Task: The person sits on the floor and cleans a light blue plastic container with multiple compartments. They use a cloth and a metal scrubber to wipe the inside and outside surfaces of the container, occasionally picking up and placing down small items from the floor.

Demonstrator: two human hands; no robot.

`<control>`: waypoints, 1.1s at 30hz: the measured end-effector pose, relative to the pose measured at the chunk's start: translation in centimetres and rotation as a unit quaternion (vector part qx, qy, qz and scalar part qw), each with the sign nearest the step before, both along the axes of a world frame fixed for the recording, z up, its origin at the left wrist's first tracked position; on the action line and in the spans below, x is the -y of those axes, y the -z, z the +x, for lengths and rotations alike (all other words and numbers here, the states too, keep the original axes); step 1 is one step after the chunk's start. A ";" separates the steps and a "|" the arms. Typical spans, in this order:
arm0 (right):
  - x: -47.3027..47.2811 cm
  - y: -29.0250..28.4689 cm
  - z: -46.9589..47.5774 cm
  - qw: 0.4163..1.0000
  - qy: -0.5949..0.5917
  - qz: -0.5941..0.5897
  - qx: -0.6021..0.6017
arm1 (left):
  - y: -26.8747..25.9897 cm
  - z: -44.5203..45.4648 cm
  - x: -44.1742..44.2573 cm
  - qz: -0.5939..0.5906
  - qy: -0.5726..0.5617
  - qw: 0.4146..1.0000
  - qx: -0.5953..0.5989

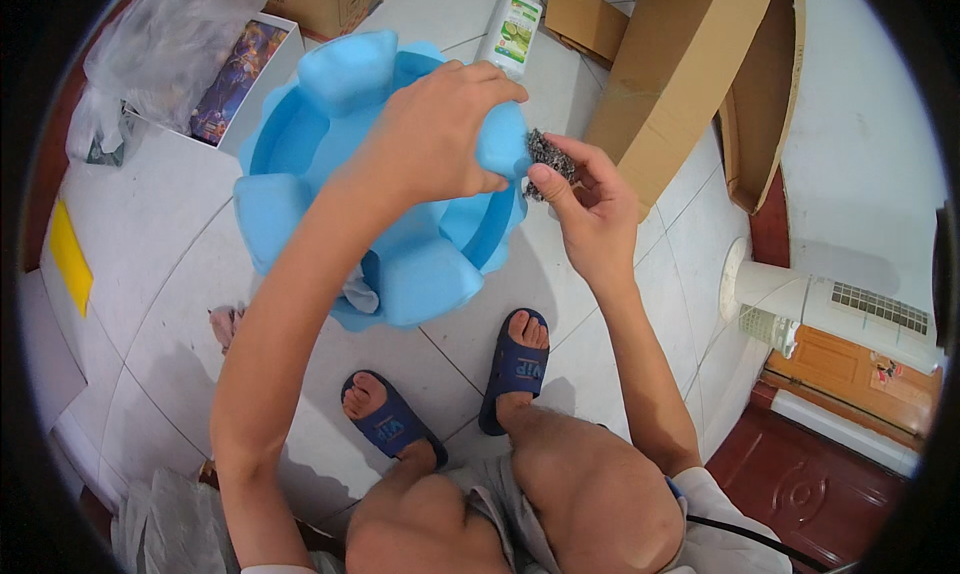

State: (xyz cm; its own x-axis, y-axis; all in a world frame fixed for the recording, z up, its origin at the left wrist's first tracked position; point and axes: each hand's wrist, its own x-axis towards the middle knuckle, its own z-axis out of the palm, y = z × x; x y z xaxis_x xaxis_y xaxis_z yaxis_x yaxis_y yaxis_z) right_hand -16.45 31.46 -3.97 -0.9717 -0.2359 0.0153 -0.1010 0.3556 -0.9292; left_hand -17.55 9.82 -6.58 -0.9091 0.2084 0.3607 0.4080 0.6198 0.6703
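Observation:
A light-blue plastic stool or small table (431, 287), apparently upside down with stubby legs up and a scalloped rim, is tilted above the tiled floor. My left hand (442, 135) grips its right-hand leg, thumb and fingers on either side. In my right hand (592, 199) is a dark grey wire scouring pad (550, 161), pinched between thumb and fingers against or very close to that leg's end. A pale cloth (361, 290) shows at the near-left side of the blue piece, partly hidden by my left forearm.
A white bottle with a green label (511, 35) is at the back. Cardboard pieces (660, 86) lean at the right beside a white pedestal fan (825, 296). At the left are an open box (281, 71), plastic film (161, 41) and a yellow strip (70, 259). My slippered feet (517, 364) are below.

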 end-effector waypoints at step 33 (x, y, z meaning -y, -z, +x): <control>2.3 0.1 -2.9 0.986 0.005 0.056 -0.157 | -2.1 3.0 -2.8 0.073 -0.207 0.972 0.087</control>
State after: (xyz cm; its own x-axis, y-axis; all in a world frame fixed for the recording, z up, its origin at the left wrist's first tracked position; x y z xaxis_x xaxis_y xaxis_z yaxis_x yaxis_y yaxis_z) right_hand -19.31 29.11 -4.03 -0.9255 -0.2443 0.2895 -0.3731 0.4558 -0.8081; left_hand -14.56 12.58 -4.46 -0.9538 -0.2305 0.1929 0.0166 0.6004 0.7995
